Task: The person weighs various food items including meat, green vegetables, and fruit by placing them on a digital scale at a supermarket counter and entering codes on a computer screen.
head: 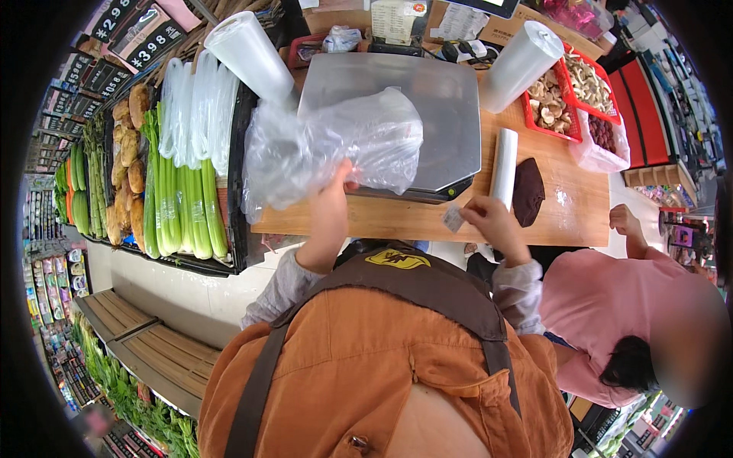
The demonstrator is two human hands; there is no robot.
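Note:
My left hand (pixel 333 197) grips the near edge of a clear plastic produce bag (pixel 378 137). The bag lies across the steel platform of a weighing scale (pixel 446 109) and spreads past its left side; whatever is inside cannot be made out. Between the thumb and fingers of my right hand (pixel 493 222) is a small printed label (pixel 453 218), held just over the front of the wooden table (pixel 389 220). A slim roll of white film or labels (pixel 504 166) lies right behind that hand, and a dark brown cloth item (pixel 528 192) is beside the roll.
Upright plastic bag rolls (pixel 250 54), (pixel 524 66) flank the scale. Celery (pixel 186 212), potatoes (pixel 129 160) and hanging bags (pixel 194 109) fill the left stand. Red mushroom baskets (pixel 592 86) stand at the right. A person in pink (pixel 607 297) is close on my right.

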